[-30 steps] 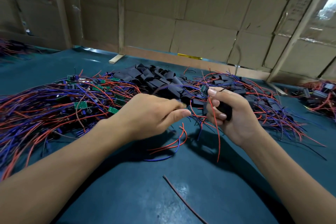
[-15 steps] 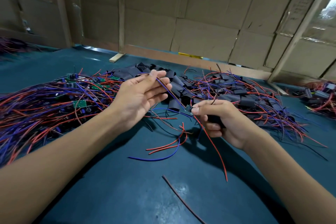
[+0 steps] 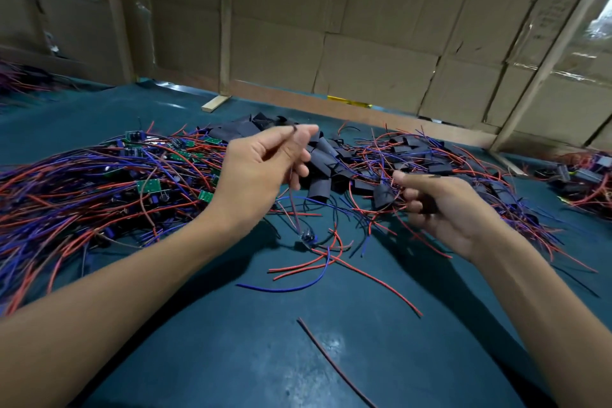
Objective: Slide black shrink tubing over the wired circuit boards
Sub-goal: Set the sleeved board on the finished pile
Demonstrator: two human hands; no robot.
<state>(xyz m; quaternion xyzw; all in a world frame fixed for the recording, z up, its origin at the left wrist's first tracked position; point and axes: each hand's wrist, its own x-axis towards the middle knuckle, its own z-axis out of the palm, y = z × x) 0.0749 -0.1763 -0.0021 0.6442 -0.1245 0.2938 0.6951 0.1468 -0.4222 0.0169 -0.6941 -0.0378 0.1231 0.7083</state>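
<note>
Red-blue wires (image 3: 290,175) pinched high in left hand (image 3: 265,172)

hands: 2, left hand (image 3: 265,169) and right hand (image 3: 443,209);
wire and board heaps: 3 (image 3: 82,182);
black tube pieces (image 3: 318,159): too many to count;
wood block (image 3: 216,103): 1;
lone dark wire (image 3: 334,364): 1

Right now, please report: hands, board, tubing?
Left hand pinches wires, board dangling bare. Right hand grips black tubing. Loose wires underneath.
</note>
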